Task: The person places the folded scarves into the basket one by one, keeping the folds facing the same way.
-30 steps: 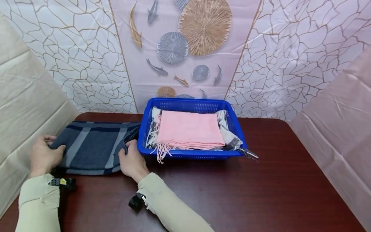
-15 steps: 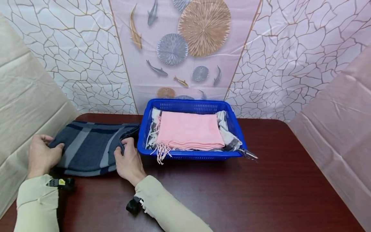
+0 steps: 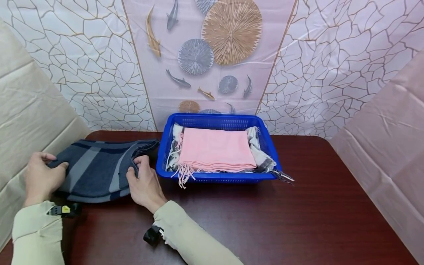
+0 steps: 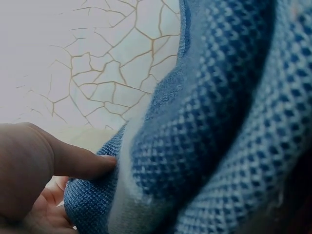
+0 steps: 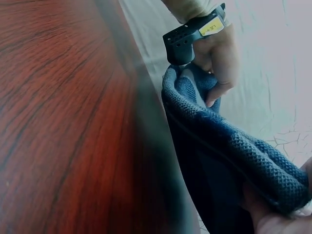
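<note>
Navy-and-grey folded scarf [image 3: 96, 169] lies on the bench [image 3: 298, 206], its long axis running left to right between both hands. Left hand [image 3: 39, 178] pinches its left end, thumb on top; right hand [image 3: 144, 184] grips its right end, fingers curled on it, just beside the blue basket [image 3: 218, 176].

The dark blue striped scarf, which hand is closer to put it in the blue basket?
Probably the right hand. It grips the folded dark blue striped knitted scarf at the end beside the blue plastic basket; the left hand holds the far end, near the table's edge.
</note>
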The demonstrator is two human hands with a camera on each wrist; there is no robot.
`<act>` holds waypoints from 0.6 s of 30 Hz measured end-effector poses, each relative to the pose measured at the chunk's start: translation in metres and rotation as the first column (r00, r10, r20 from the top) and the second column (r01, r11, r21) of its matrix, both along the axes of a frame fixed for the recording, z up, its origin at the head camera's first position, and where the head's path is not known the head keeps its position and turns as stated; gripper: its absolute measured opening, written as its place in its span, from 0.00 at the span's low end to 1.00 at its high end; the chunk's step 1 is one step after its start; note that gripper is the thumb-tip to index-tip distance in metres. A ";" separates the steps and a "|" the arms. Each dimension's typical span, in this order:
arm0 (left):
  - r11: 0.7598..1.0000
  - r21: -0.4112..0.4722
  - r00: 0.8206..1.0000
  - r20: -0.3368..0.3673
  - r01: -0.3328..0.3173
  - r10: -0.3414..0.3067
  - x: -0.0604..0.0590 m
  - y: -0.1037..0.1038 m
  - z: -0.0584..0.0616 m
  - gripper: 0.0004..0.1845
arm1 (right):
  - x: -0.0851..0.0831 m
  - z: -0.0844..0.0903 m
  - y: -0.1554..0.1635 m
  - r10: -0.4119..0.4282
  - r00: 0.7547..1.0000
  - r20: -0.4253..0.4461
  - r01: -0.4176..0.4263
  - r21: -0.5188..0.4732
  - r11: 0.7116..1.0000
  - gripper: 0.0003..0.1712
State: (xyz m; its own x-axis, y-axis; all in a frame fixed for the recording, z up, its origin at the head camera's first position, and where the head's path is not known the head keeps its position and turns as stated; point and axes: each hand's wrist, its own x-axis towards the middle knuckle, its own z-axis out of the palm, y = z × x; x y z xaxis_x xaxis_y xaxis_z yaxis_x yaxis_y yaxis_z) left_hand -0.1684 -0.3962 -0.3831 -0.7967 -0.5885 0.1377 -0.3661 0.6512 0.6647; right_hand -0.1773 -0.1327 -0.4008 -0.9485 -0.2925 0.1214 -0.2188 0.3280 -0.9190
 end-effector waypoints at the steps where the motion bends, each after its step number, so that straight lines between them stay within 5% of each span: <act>1: 1.000 -0.001 1.000 0.000 -0.010 0.010 0.000 0.001 0.001 0.18 | 0.000 0.001 0.000 0.005 1.000 -0.009 -0.005 -0.001 1.000 0.12; 8: 0.997 0.000 0.997 -0.008 -0.078 0.078 0.002 0.010 0.010 0.20 | 0.003 0.007 0.001 0.056 0.997 -0.059 -0.057 -0.021 0.998 0.13; 18: 0.996 0.027 0.996 -0.024 -0.085 0.086 0.004 0.010 0.022 0.22 | 0.004 0.017 0.006 0.068 0.993 -0.101 -0.069 -0.013 0.998 0.14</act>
State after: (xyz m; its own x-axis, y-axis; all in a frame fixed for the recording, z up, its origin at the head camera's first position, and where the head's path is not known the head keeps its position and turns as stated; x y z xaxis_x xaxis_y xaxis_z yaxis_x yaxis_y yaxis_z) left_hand -0.1644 -0.3865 -0.3610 -0.7397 -0.6580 0.1410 -0.4027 0.6007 0.6906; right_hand -0.1733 -0.1268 -0.3839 -0.9092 -0.3534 0.2202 -0.3314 0.2938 -0.8966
